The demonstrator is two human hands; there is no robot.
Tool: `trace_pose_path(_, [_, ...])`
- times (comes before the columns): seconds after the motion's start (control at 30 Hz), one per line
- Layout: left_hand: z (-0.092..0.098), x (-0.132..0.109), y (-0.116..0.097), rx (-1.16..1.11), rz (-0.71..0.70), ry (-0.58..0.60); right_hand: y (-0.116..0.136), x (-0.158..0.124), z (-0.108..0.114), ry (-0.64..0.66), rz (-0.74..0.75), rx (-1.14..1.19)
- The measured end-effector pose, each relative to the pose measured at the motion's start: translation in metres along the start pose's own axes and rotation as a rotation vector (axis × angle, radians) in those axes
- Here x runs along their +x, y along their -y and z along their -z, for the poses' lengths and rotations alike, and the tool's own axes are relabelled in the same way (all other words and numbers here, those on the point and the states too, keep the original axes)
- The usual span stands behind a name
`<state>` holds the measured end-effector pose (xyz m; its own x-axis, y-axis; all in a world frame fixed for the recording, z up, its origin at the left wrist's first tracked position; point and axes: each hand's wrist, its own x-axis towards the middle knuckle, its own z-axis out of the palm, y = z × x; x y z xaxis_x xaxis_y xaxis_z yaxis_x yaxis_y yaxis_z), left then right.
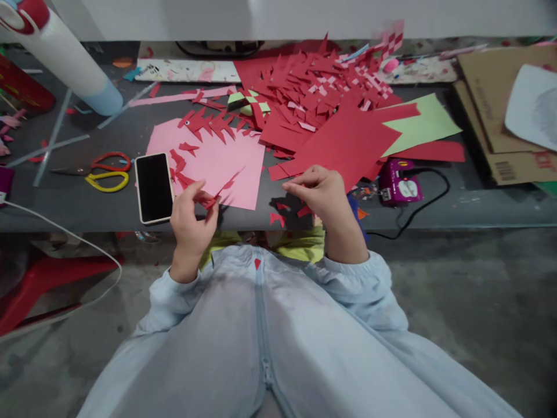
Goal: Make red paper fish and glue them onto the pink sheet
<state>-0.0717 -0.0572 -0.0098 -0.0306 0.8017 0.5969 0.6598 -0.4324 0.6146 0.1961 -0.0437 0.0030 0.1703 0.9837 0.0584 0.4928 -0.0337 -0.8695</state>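
Observation:
My left hand (194,217) pinches a thin, pointed red paper cutout (223,188) between thumb and fingers, over the near edge of a pink paper sheet (237,168). A smartphone (154,188) with a pale case lies just left of that hand. My right hand (317,188) is closed in a pinch beside a large red paper sheet (343,145); whatever its fingertips hold, if anything, is too small to make out. Small red scraps (278,217) lie on the table between my hands. More red cutouts (204,123) rest on the pink sheet.
Scissors (107,173) with red and yellow handles lie left of the phone. A white bottle (69,58) stands at the back left. Red paper pieces (300,81) are heaped at the back. A purple device (399,184) with a black cable and cardboard (496,110) lie rightward.

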Motion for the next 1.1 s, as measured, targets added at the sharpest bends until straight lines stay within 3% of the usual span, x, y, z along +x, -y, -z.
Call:
trace_pose_path(0.1, [-0.006, 0.000, 0.001, -0.114, 0.215, -0.008, 0.001, -0.004, 0.003, 0.017, -0.089, -0.027])
trace_pose_path(0.2, [-0.013, -0.001, 0.002, -0.176, 0.325, 0.041, 0.002, -0.009, 0.004, 0.088, -0.168, -0.073])
trace_pose_path(0.47, [-0.033, -0.001, 0.002, -0.373, 0.438, 0.167, -0.001, -0.020, -0.002, 0.193, -0.017, -0.185])
trace_pose_path(0.7, [-0.047, -0.001, 0.008, -0.514, 0.547, 0.378, 0.001, -0.025, -0.005, 0.205, -0.060, -0.247])
trace_pose_path(0.8, [-0.037, 0.000, 0.000, -0.348, 0.535, 0.457, 0.003, -0.026, -0.006, 0.262, -0.083, -0.346])
trace_pose_path(0.97, [-0.017, 0.008, -0.015, 0.036, 0.375, 0.515, 0.011, -0.026, -0.007, 0.312, 0.017, -0.408])
trace_pose_path(1.1, [-0.023, 0.016, -0.029, 0.084, 0.257, 0.590, 0.017, -0.027, 0.002, 0.319, -0.029, -0.422])
